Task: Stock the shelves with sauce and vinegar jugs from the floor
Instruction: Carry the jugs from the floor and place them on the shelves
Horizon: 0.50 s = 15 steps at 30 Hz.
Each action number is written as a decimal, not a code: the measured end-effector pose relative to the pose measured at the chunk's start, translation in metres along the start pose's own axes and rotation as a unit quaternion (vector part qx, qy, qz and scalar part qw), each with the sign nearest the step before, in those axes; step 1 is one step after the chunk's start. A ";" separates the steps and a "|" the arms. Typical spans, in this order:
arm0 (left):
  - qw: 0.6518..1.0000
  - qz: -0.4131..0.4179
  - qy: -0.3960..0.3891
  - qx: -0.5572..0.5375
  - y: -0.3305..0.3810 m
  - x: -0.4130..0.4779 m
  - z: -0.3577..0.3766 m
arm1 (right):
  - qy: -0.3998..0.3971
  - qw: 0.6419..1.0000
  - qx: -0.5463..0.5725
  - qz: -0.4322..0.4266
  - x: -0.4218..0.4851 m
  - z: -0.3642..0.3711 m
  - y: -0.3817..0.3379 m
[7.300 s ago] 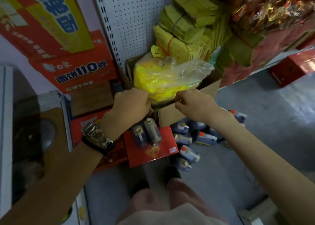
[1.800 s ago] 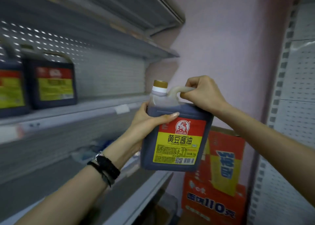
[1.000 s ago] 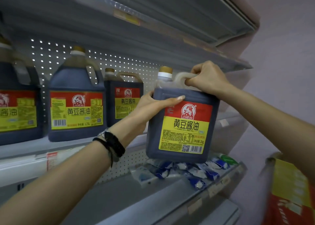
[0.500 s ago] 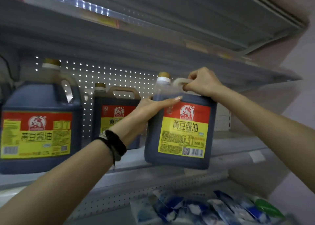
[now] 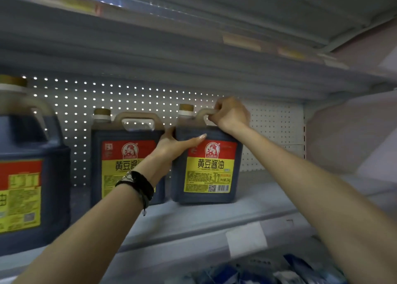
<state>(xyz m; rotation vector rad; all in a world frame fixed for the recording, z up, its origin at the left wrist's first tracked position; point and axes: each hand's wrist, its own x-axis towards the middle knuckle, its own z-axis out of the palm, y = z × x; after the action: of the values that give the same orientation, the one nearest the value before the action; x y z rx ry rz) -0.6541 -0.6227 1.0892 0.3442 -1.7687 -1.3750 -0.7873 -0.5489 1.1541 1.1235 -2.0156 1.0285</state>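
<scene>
Head view: the right hand is closed round the handle of the soy sauce jug, with the fingers curled through the loop. The left hand grips the jug's upper left corner. Its thumb is laid across the front above the label and its fingers are tucked into the narrow gap beside the neighbouring jug.

The soy sauce jug is held upright on the shelf, label outward, just right of its neighbour. Its base appears to be down on the board, though full contact cannot be confirmed.

The step in hand is judged to be the final seating. The weight should be let down fully before either grip is eased, and the label squared with the neighbour's. The left fingers are best drawn out of the gap before any push leftward, or they may be pinched. The handle should be released last, once the jug is felt to stand steady.

Any lift should be kept small, since the upper shelf hangs low over the caps. Bare board is left to the right, in front of the pegboard. A larger jug stands near left.
</scene>
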 end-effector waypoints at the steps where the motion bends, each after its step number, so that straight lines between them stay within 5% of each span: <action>1: 1.000 -0.002 0.006 -0.023 -0.006 0.006 0.001 | 0.004 1.000 -0.005 -0.005 0.004 0.007 0.002; 7: 0.994 0.002 0.049 -0.100 -0.036 0.034 0.015 | 0.012 0.999 -0.007 -0.043 0.027 0.045 0.018; 15: 0.996 -0.009 0.067 -0.053 -0.047 0.051 0.021 | 0.016 0.997 0.000 -0.074 0.045 0.068 0.031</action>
<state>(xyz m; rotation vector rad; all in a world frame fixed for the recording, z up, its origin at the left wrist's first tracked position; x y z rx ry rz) -0.7132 -0.6598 1.0698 0.3863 -1.5807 -1.4189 -0.8442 -0.6146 1.1445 1.2286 -1.8756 0.9657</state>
